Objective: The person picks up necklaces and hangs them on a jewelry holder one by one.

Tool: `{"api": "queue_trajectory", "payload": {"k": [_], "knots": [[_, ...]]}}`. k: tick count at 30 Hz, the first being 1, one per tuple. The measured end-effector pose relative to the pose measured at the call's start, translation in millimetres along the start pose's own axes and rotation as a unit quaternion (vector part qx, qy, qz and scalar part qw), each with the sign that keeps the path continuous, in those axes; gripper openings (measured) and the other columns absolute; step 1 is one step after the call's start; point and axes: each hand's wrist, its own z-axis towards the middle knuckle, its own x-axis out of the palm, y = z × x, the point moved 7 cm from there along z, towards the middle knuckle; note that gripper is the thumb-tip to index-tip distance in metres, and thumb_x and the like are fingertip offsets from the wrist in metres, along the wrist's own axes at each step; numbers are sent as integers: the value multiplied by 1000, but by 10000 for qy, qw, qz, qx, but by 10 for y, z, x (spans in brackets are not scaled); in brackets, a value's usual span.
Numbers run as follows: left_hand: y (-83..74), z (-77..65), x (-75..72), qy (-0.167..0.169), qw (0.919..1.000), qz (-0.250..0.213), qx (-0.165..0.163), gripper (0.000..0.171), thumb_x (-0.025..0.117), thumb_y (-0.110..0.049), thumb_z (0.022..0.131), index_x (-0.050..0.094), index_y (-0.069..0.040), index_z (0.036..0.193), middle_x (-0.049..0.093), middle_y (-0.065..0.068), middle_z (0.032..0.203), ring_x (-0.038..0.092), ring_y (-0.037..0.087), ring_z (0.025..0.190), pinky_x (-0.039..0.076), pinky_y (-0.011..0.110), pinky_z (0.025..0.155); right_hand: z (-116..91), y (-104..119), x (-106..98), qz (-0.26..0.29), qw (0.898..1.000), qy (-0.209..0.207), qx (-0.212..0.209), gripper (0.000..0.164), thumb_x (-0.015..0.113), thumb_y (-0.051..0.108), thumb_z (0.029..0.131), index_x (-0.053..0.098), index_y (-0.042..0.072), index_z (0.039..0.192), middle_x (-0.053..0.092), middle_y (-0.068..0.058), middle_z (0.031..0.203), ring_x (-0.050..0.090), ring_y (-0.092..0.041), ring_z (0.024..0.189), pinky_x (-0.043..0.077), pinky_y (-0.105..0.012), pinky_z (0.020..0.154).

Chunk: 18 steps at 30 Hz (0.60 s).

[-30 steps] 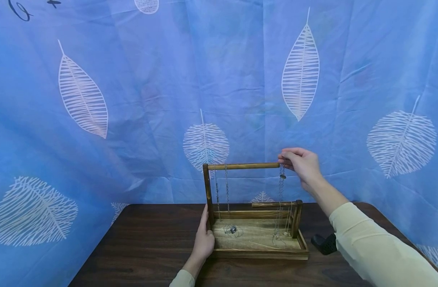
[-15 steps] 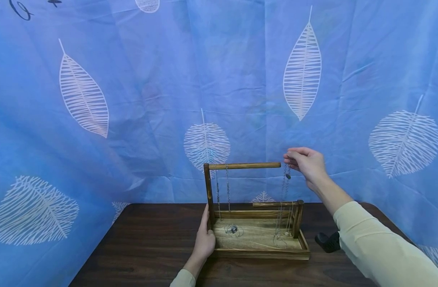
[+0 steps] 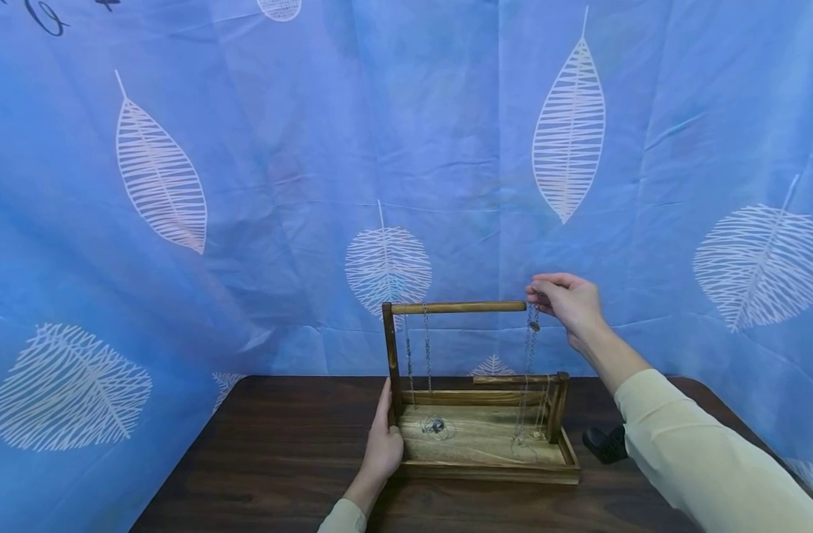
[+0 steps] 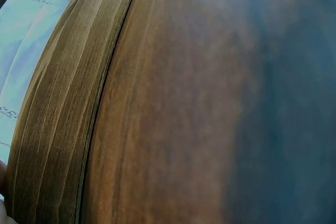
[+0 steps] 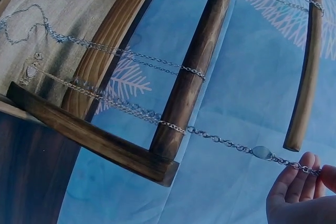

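Note:
At the free right end of the upper bar (image 3: pixel 458 307) of a wooden jewelry stand (image 3: pixel 489 472), my right hand (image 3: pixel 569 303) pinches a silver chain necklace. It hangs from my fingertips with a small oval tag (image 5: pixel 261 152) near the top. Lower down, the necklace (image 3: pixel 529 348) passes in front of the short lower bar (image 5: pixel 194 66). My left hand (image 3: pixel 382 451) lies against the stand's left side, fingers straight up along the post (image 3: pixel 390 355). Only slivers of that hand show in the left wrist view, beside the wooden side piece (image 4: pixel 58 98).
Two chains (image 3: pixel 427 348) hang from the left part of the upper bar. Others (image 5: pixel 173 126) loop over the lower bar. A tangled chain (image 3: pixel 435 426) lies in the tray. A black object (image 3: pixel 605 446) sits under my right forearm on the dark table (image 3: pixel 280 444), before a blue curtain (image 3: pixel 300 281).
My right hand has moved the necklace off the bar's end to the right, then slightly back toward it. My left hand stays at the post.

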Motion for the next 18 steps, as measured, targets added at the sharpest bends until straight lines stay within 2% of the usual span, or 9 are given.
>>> {"api": "queue_trajectory", "payload": {"k": [12,18], "knots": [[8,7,4,-27,10000,1,26,98,27,24,86,10,-34,163,17,18,165,13,40,150,33,51,94,20,31,57,-108,9999,79,-27,44,57,21,103,56,-8,137,72,11,90,70,-6,85,55,-28,85],[11,4,2,-20,10000,-21,5,99,27,25,86,10,-35,163,16,18,165,12,40,150,33,53,97,15,23,110,-147,9998,159,0,43,57,20,103,57,-8,136,73,10,90,69,-6,83,55,-29,86]]}}
